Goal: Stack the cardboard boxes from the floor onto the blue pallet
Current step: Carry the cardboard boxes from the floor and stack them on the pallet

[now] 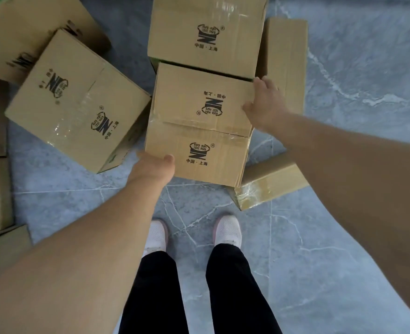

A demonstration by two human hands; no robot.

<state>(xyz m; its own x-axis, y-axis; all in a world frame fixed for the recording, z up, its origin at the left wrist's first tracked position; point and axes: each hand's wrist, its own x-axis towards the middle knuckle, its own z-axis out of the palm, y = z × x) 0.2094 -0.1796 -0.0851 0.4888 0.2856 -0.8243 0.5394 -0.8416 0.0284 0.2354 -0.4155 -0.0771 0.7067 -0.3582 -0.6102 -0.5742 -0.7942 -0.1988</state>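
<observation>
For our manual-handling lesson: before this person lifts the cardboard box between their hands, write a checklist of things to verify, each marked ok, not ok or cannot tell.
1. Left hand on near-left corner of the brown taped cardboard box: ok.
2. Right hand on far-right edge: ok.
3. Fingers under the base: cannot tell.
4. Flap seam fully closed: not ok, slightly parted.
5. Pink shoes on bare grey marble floor: ok.
6. Blue pallet in view: not ok.

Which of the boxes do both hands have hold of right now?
The centre box, straight ahead of the feet. The left hand grips its near-left corner, the right hand its far-right edge. No hand touches the tilted box or the far box.
</observation>
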